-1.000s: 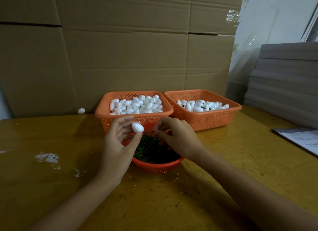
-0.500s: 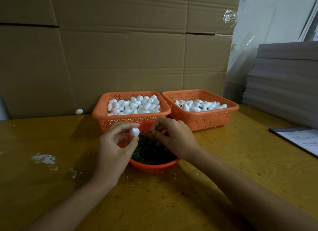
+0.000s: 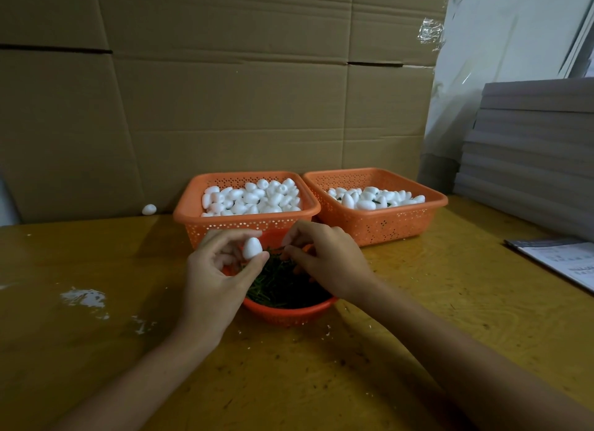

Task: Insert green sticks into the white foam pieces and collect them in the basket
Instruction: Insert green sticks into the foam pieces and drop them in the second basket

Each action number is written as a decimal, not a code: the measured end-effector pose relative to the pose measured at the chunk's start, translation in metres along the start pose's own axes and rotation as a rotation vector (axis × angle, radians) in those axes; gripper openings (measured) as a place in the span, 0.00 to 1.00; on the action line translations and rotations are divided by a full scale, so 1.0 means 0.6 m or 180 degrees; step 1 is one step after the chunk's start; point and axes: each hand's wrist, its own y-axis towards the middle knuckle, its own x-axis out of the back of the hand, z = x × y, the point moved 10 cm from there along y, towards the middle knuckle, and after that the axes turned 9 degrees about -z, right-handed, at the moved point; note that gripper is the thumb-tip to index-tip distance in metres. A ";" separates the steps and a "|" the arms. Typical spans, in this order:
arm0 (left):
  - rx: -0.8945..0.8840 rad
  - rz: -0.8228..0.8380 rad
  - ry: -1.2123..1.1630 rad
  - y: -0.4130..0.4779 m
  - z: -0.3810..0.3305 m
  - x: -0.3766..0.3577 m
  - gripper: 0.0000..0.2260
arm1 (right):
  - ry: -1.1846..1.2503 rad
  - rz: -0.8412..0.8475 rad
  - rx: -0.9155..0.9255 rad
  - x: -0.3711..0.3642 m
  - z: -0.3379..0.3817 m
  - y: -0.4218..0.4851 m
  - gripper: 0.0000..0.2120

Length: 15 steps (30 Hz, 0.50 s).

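Note:
My left hand [image 3: 214,274] pinches a white egg-shaped foam piece [image 3: 252,248] between thumb and fingers, above a round orange bowl [image 3: 289,313] full of green sticks [image 3: 283,286]. Over the same bowl, my right hand [image 3: 328,258] pinches a thin green stick [image 3: 279,248] whose tip points at the foam piece, close to it. Behind the bowl stand two orange baskets: the left one [image 3: 193,220] heaped with plain foam pieces, the right one [image 3: 430,205] holding foam pieces with green bits among them.
A stray foam piece [image 3: 149,209] lies by the cardboard wall [image 3: 225,93] at the back left. White scuffs [image 3: 84,298] mark the yellow wooden table. Stacked grey boards [image 3: 530,154] and a printed sheet [image 3: 565,263] occupy the right side.
My left hand has turned the foam piece and kept it over the bowl. My right hand has lifted from the sticks, bringing a stick toward the foam piece.

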 end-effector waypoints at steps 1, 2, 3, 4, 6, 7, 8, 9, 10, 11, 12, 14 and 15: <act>0.0041 -0.0002 -0.0065 0.000 0.000 0.000 0.12 | 0.0006 0.0010 -0.0006 0.000 0.000 0.000 0.02; 0.0084 -0.0006 -0.0135 -0.001 0.001 -0.001 0.12 | 0.0014 0.0025 -0.0013 -0.001 0.000 0.000 0.02; 0.0119 -0.0015 -0.0192 -0.001 0.001 -0.001 0.12 | 0.0025 0.0043 -0.0022 -0.001 0.000 0.000 0.02; 0.0145 -0.0029 -0.0232 -0.001 0.002 -0.001 0.12 | 0.0032 0.0065 -0.0028 -0.002 0.001 -0.001 0.02; 0.0169 -0.0065 -0.0278 0.000 0.003 0.001 0.12 | 0.0072 0.0123 -0.0046 -0.003 0.002 -0.001 0.02; 0.0164 -0.0082 -0.0284 0.001 0.004 0.002 0.11 | 0.0117 0.0176 -0.0062 -0.005 0.002 -0.001 0.01; 0.0153 -0.0102 -0.0282 0.001 0.004 0.003 0.11 | 0.0164 0.0248 -0.0080 -0.007 0.002 -0.002 0.02; 0.0139 -0.0121 -0.0286 0.002 0.003 0.004 0.11 | 0.0215 0.0326 -0.0104 -0.009 0.001 -0.003 0.02; 0.0129 -0.0135 -0.0302 0.003 0.003 0.005 0.11 | 0.0285 0.0394 -0.0143 -0.011 0.000 -0.003 0.02; 0.0125 -0.0143 -0.0333 0.003 0.003 0.006 0.11 | 0.0382 0.0438 -0.0197 -0.013 -0.002 -0.004 0.02; 0.0128 -0.0153 -0.0365 0.004 0.004 0.007 0.11 | 0.0497 0.0456 -0.0258 -0.012 -0.004 -0.004 0.02; 0.0147 -0.0190 -0.0415 0.005 0.007 0.010 0.10 | 0.0739 0.0458 -0.0363 -0.010 -0.006 -0.004 0.02; 0.0152 -0.0209 -0.0430 0.005 0.008 0.011 0.11 | 0.0843 0.0462 -0.0390 -0.009 -0.006 -0.003 0.02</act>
